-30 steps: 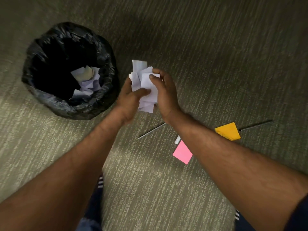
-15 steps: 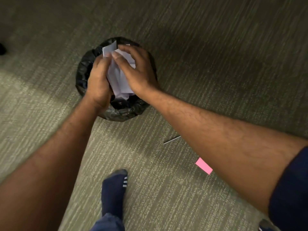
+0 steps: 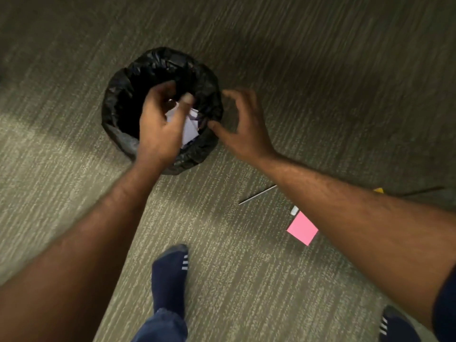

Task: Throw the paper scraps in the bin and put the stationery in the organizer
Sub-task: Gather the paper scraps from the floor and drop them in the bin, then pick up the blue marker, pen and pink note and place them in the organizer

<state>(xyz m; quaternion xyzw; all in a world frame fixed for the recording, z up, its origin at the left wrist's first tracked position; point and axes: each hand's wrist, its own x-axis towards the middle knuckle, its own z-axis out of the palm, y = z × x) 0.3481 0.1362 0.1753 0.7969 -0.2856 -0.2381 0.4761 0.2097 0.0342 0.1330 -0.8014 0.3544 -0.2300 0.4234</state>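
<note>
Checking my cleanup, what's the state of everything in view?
Bin: upright, open, lined.
Paper scraps: inside the bin.
Left hand: over the bin, empty.
Right hand: beside the bin, empty.
Pink note: flat on the carpet.
Pen: lying on the carpet.

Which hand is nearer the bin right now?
Left. The left hand hangs over the opening of the bin, above the white paper scraps inside. The right hand is just outside its right rim, holding nothing.
</note>
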